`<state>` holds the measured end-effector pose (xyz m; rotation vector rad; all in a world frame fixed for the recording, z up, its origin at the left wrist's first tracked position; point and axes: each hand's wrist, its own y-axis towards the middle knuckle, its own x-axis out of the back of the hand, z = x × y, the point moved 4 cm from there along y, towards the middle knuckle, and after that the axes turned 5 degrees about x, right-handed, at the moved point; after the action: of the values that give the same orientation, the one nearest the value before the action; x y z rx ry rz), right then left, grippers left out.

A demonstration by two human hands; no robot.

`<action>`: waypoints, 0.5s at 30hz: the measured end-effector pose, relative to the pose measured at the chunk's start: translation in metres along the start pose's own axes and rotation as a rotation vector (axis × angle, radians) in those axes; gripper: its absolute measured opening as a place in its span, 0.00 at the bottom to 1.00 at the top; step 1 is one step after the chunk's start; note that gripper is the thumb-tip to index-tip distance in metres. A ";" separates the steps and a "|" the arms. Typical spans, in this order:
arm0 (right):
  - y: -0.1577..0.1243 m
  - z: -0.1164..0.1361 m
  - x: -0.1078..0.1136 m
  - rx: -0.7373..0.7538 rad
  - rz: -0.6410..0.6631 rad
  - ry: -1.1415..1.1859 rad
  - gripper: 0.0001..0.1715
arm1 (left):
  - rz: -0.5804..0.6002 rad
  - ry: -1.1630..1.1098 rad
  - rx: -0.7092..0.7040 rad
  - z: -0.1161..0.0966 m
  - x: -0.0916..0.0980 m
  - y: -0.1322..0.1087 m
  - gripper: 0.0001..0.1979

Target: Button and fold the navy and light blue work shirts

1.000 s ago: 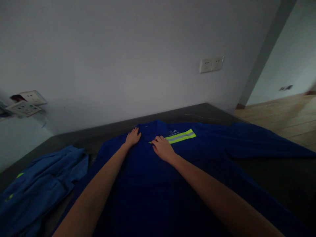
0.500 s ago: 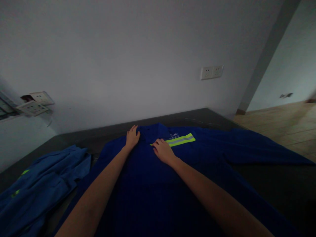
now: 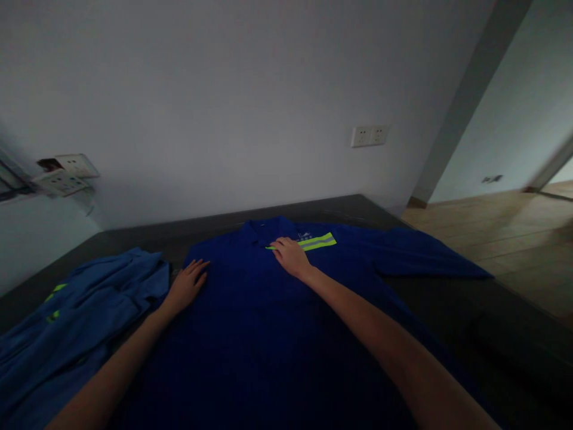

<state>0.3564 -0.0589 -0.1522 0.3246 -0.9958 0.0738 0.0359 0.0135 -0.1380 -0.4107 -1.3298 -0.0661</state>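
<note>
A dark blue work jacket (image 3: 250, 286) lies spread out with its collar towards the wall. A yellow-green and silver reflective strip (image 3: 319, 242) crosses its chest, below a small white print. My right hand (image 3: 290, 257) is at the left end of that strip, by the front edge, its bent fingers closed on the cloth. The fingertips are partly hidden. Over by the jacket's left side, my left hand (image 3: 187, 283) lies palm down on the fabric, fingers spread and holding nothing.
A crumpled lighter blue garment (image 3: 107, 298) with yellow-green patches lies to the left on the dark table (image 3: 349, 208). Behind the table rises a pale wall with a double socket (image 3: 369, 136). More sockets (image 3: 62, 179) hang loose at the left. Wooden floor (image 3: 474, 224) shows at the right.
My left hand has moved from beside the collar leftward and nearer to me, onto the jacket's side. My right hand stays at the strip. The view has shifted slightly.
</note>
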 end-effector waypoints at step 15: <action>-0.119 -0.045 0.014 -0.193 0.340 0.017 0.35 | 0.031 0.089 -0.040 0.005 -0.016 -0.005 0.28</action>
<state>0.4256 -0.1598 -0.1906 -0.0246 -1.0243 0.2862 0.0262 0.0076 -0.1509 -0.4575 -1.2360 -0.0847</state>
